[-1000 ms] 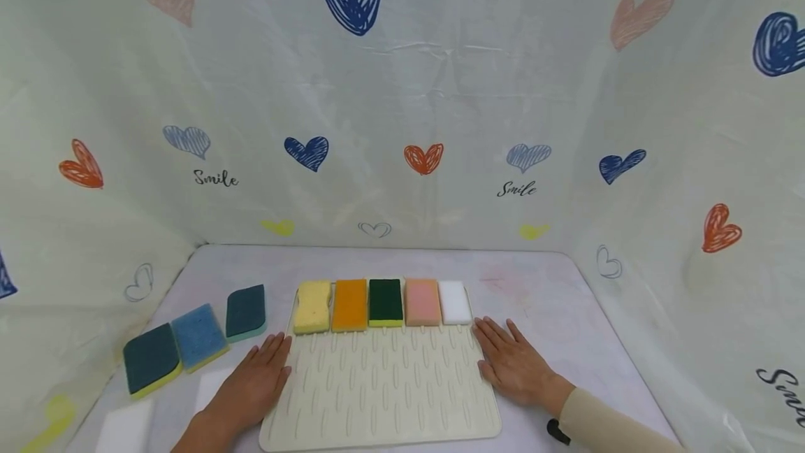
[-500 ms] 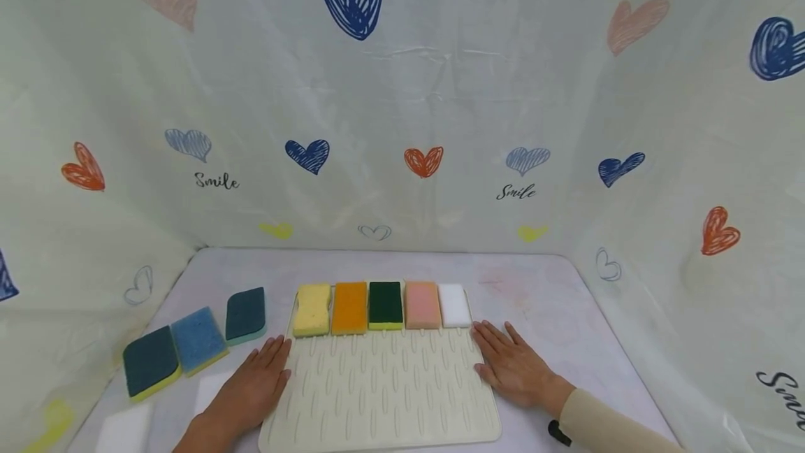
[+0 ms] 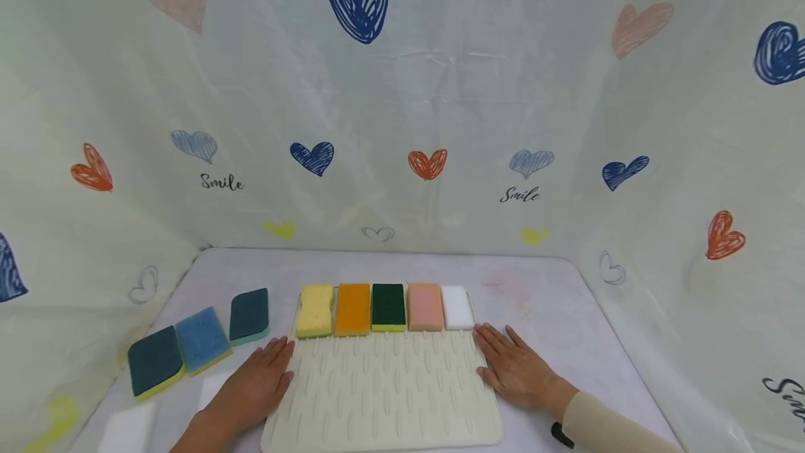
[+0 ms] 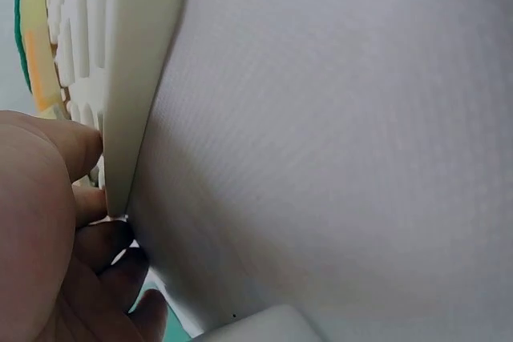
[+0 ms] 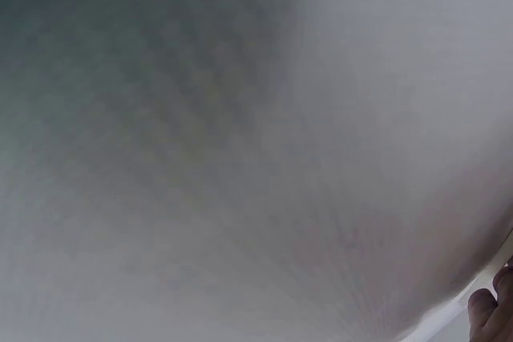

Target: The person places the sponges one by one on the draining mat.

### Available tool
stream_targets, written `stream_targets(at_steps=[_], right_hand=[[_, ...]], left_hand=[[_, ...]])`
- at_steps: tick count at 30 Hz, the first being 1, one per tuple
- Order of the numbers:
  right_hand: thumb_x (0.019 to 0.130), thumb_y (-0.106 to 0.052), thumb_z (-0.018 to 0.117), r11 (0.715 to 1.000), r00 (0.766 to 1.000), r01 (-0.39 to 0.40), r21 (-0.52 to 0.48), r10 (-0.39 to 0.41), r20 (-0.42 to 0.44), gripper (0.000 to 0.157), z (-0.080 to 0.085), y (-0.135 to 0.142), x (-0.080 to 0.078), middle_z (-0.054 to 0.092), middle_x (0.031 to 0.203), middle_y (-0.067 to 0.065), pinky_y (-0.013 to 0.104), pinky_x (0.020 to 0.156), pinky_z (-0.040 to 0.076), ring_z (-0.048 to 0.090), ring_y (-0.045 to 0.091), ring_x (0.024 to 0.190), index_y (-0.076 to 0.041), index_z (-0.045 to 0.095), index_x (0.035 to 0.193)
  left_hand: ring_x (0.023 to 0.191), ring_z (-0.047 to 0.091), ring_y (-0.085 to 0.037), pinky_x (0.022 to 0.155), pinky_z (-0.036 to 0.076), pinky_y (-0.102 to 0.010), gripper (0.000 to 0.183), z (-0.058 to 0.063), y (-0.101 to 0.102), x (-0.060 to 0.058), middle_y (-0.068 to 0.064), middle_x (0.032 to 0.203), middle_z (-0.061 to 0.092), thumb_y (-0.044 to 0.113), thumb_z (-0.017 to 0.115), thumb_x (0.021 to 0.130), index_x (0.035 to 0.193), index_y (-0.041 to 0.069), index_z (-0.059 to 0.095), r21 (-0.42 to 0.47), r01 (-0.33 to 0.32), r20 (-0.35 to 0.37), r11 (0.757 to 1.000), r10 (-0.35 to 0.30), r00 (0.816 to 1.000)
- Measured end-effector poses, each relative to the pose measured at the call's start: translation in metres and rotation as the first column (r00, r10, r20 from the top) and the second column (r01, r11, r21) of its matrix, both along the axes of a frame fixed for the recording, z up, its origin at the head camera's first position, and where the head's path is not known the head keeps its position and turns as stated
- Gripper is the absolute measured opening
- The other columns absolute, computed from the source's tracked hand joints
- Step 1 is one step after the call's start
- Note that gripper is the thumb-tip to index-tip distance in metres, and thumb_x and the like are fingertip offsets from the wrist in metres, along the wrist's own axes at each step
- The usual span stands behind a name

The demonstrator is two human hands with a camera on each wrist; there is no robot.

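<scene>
A cream ridged mat (image 3: 383, 393) lies on the table, with sponges side by side along its far edge: yellow (image 3: 315, 309), orange (image 3: 353, 308), dark green (image 3: 388, 306), pink (image 3: 425, 305) and white (image 3: 458, 307). At the mat's left edge rests my left hand (image 3: 254, 379), fingers stretched forward. In the left wrist view its thumb (image 4: 80, 147) touches the mat's rim. My right hand (image 3: 518, 370) lies along the right edge, fingers extended, fingertips close to the white sponge. Only a few of its fingers show in the right wrist view's corner.
Left of the mat lie a teal sponge (image 3: 249, 314), a blue sponge (image 3: 202, 340) and a dark teal sponge with a yellow base (image 3: 155, 361). Nearer are white blocks (image 3: 128, 428), one partly behind my left arm. A heart-printed curtain (image 3: 402, 110) surrounds the table.
The head view has shifted slightly. Both hands, the mat and the sponges keep their places.
</scene>
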State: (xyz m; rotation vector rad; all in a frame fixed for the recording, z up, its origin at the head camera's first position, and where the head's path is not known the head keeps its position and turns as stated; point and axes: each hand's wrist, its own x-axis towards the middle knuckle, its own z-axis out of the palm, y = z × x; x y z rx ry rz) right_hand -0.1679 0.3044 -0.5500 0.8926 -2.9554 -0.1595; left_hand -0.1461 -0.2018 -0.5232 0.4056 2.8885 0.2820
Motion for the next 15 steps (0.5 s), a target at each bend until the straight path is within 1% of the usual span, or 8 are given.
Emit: stream_targets(at_steps=[5, 8, 9, 10, 12, 13, 14, 15], right_hand=[[0.103, -0.054, 0.031, 1.000, 1.000, 0.012, -0.006, -0.012, 0.014, 0.068, 0.001, 0.002, 0.002, 0.025, 0.162, 0.004, 0.054, 0.119, 0.022, 0.024, 0.024, 0.150, -0.010, 0.027, 0.155], [0.103, -0.053, 0.032, 1.000, 1.000, 0.008, -0.012, -0.008, 0.016, 0.068, 0.001, 0.002, 0.002, 0.026, 0.162, 0.005, 0.054, 0.118, 0.023, 0.026, 0.024, 0.149, -0.010, 0.027, 0.155], [0.103, -0.053, 0.032, 1.000, 1.000, 0.007, -0.011, -0.006, 0.019, 0.068, 0.001, 0.002, 0.002, 0.026, 0.162, 0.005, 0.054, 0.118, 0.024, 0.026, 0.024, 0.149, -0.010, 0.027, 0.155], [0.103, -0.053, 0.032, 1.000, 1.000, 0.006, -0.009, -0.006, 0.023, 0.068, 0.001, 0.001, 0.002, 0.026, 0.162, 0.005, 0.054, 0.118, 0.024, 0.026, 0.024, 0.149, -0.010, 0.027, 0.155], [0.103, -0.053, 0.031, 1.000, 0.999, 0.009, -0.010, -0.008, 0.038, 0.068, 0.001, 0.000, 0.002, 0.025, 0.162, 0.005, 0.054, 0.118, 0.024, 0.026, 0.025, 0.149, -0.010, 0.026, 0.155], [0.103, -0.053, 0.031, 1.000, 0.999, 0.011, -0.013, -0.010, 0.046, 0.068, 0.001, 0.000, 0.002, 0.025, 0.162, 0.005, 0.054, 0.118, 0.024, 0.025, 0.025, 0.149, -0.010, 0.025, 0.155], [0.104, -0.053, 0.031, 1.000, 0.999, 0.013, -0.014, -0.012, 0.052, 0.068, 0.002, -0.001, 0.002, 0.024, 0.162, 0.005, 0.054, 0.119, 0.023, 0.025, 0.025, 0.149, -0.010, 0.024, 0.156], [0.104, -0.053, 0.030, 1.000, 0.998, 0.017, -0.014, -0.017, 0.058, 0.068, 0.002, -0.001, 0.002, 0.024, 0.162, 0.005, 0.054, 0.119, 0.023, 0.025, 0.025, 0.149, -0.010, 0.024, 0.156]], left_hand=[[0.142, 0.034, -0.041, 0.114, 0.030, -0.059, 0.061, 0.003, 0.003, -0.002, -0.022, 0.152, 0.040, 0.033, 0.057, 0.098, 0.146, -0.002, 0.041, -0.003, 0.012, 0.004, 1.000, -0.012, 1.000], [0.140, 0.037, -0.042, 0.113, 0.030, -0.060, 0.058, 0.012, 0.000, -0.002, -0.021, 0.149, 0.045, 0.031, 0.059, 0.097, 0.143, -0.001, 0.046, 0.008, 0.041, 0.015, 0.999, -0.041, 0.999], [0.138, 0.040, -0.041, 0.112, 0.033, -0.059, 0.056, 0.015, -0.002, -0.002, -0.020, 0.146, 0.048, 0.031, 0.060, 0.096, 0.141, 0.000, 0.049, 0.005, 0.053, -0.005, 0.999, -0.053, 0.999], [0.136, 0.043, -0.041, 0.110, 0.035, -0.058, 0.053, 0.020, -0.004, -0.003, -0.018, 0.144, 0.051, 0.030, 0.061, 0.095, 0.140, 0.002, 0.052, 0.001, 0.058, -0.032, 0.998, -0.058, 0.998], [0.129, 0.050, -0.039, 0.105, 0.041, -0.056, 0.049, 0.030, -0.013, -0.006, -0.015, 0.136, 0.057, 0.028, 0.066, 0.092, 0.134, 0.004, 0.057, 0.000, 0.081, -0.146, 0.997, -0.080, 0.986], [0.125, 0.053, -0.037, 0.102, 0.044, -0.054, 0.047, 0.036, -0.019, -0.010, -0.013, 0.132, 0.060, 0.028, 0.069, 0.090, 0.131, 0.006, 0.060, -0.010, 0.091, -0.221, 0.996, -0.091, 0.971], [0.121, 0.056, -0.036, 0.098, 0.047, -0.053, 0.045, 0.041, -0.026, -0.014, -0.012, 0.127, 0.062, 0.027, 0.071, 0.088, 0.128, 0.007, 0.061, -0.026, 0.103, -0.302, 0.994, -0.106, 0.947], [0.117, 0.057, -0.034, 0.095, 0.049, -0.051, 0.046, 0.047, -0.032, -0.019, -0.012, 0.124, 0.063, 0.028, 0.074, 0.086, 0.125, 0.007, 0.062, -0.043, 0.109, -0.380, 0.993, -0.117, 0.918]])
